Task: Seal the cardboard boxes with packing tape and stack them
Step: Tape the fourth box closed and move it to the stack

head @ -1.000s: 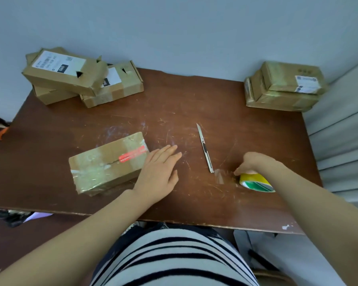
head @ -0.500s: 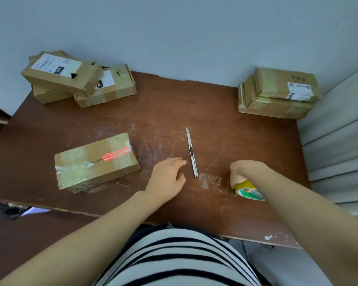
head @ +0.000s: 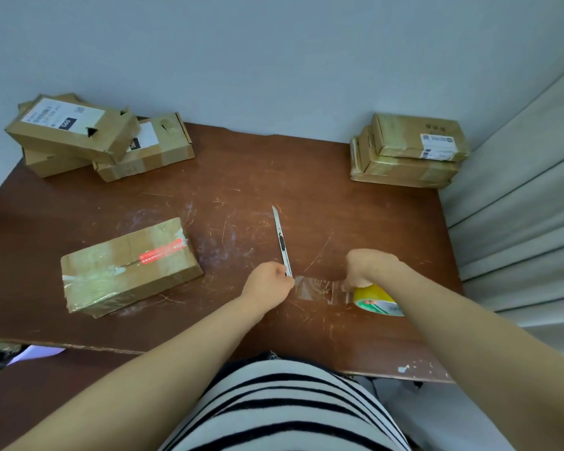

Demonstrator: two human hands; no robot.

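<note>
A cardboard box [head: 129, 266] with clear tape and a red label lies on the brown table [head: 228, 177], left of my hands. My right hand [head: 368, 268] grips the yellow-green tape roll [head: 376, 301] near the table's front right. A strip of clear tape [head: 319, 289] stretches leftward from the roll. My left hand [head: 269, 283] pinches the free end of that strip, right beside the handle end of the utility knife [head: 281, 240], which lies flat on the table.
Three labelled boxes [head: 79, 135] are piled at the back left corner. Two taped boxes [head: 411, 151] are stacked at the back right. A grey curtain [head: 528, 196] hangs along the right side, and the wall runs behind the table.
My left hand left the near box and moved right to the tape's free end. The clear strip grew longer between my hands. The right hand stayed on the roll.
</note>
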